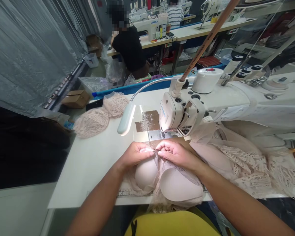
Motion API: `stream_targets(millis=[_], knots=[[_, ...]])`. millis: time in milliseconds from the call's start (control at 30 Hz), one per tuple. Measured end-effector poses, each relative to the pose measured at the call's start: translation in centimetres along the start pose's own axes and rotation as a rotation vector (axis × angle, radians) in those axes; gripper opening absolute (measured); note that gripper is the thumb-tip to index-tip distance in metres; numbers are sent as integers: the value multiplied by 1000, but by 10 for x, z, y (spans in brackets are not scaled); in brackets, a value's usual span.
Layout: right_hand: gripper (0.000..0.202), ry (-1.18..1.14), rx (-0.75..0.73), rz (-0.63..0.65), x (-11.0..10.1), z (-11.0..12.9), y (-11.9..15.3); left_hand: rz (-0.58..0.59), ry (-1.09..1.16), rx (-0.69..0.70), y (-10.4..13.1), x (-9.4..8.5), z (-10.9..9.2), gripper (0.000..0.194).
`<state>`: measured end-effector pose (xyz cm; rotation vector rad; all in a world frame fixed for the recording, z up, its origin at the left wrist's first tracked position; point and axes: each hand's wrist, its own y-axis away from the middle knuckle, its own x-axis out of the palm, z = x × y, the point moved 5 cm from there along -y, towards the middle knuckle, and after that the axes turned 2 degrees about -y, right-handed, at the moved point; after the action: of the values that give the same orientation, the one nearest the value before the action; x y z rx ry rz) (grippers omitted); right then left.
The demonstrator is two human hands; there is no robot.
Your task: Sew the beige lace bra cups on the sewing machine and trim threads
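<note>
A pale pink lace bra (180,185) with two smooth cups lies at the table's front edge, below the sewing machine head (172,113). My left hand (137,153) pinches its upper edge near the middle. Right beside it, my right hand (170,152) pinches the same edge, so the fingertips of both hands nearly meet. Both hands are just in front of the needle area, lit by the lamp (127,118). A small dark strip or tool shows between the fingers; what it is I cannot make out.
Lace cups (92,123) rest at the table's back left. More pink lace pieces (250,164) are heaped right of my right arm. A thread cone (207,80) stands on the machine. Beyond the table, a person in black (129,46) sits at another machine.
</note>
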<state>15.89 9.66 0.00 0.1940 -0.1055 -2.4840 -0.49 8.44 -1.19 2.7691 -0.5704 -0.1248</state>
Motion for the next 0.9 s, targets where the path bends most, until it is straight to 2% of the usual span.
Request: stream_targets(millis=[200, 400, 600, 700, 800, 900], knots=[[17, 140, -72, -34, 6, 8, 1, 48, -16, -6, -2, 6, -1, 30], [12, 205, -47, -102, 4, 5, 0, 95, -55, -14, -2, 11, -3, 34], [11, 196, -63, -69, 5, 6, -1, 109, -72, 23, -3, 13, -3, 37], [11, 246, -56, -107, 5, 6, -2, 92, -110, 10, -3, 14, -3, 34], [14, 148, -51, -168, 3, 2, -3, 51, -144, 8, -3, 14, -3, 30], [39, -71, -5, -104, 8, -7, -5, 51, -140, 28, -3, 14, -3, 29]])
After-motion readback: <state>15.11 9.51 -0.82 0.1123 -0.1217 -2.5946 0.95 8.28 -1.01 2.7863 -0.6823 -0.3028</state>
